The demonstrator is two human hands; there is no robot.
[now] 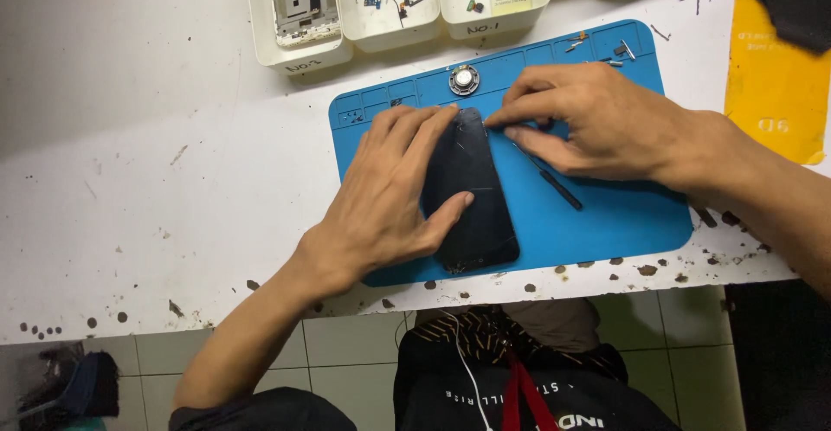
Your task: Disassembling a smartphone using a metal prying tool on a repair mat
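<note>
Both hands met over the dark phone [472, 193] on the blue mat [606, 215]: left hand [389, 197] spread flat pinning it steady, right hand [597, 124] pinching a thin tool [550, 180] at its top edge.

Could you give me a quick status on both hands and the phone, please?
Left hand flat on black phone. Right hand pinching at its top edge. Screwdriver lying alongside on blue mat.

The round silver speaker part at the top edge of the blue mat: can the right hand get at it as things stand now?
Probably yes. The round silver speaker part lies uncovered on the blue mat, just beside the right hand, whose fingertips rest at the top corner of the black phone. Nothing stands between them.
</note>
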